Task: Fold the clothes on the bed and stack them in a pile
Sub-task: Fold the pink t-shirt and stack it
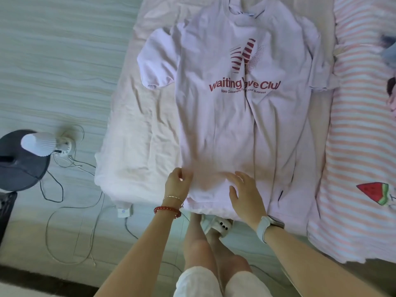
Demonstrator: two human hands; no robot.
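A pale lilac T-shirt (235,116) with a red logo and lettering lies spread face up on the bed (137,129), collar at the far end and hem at the near edge. My left hand (177,183), with a red bead bracelet, pinches the shirt's near left hem corner. Flat on the hem a little to the right rests my right hand (244,196), fingers spread, a white watch on its wrist. The left sleeve is laid out; the right sleeve reaches the striped cover.
A pink-and-white striped cover (360,146) with a watermelon print lies along the bed's right side, with dark clothing (389,50) at the far right edge. On the floor to the left stand a fan base (19,159), a white lamp and loose cables (70,202).
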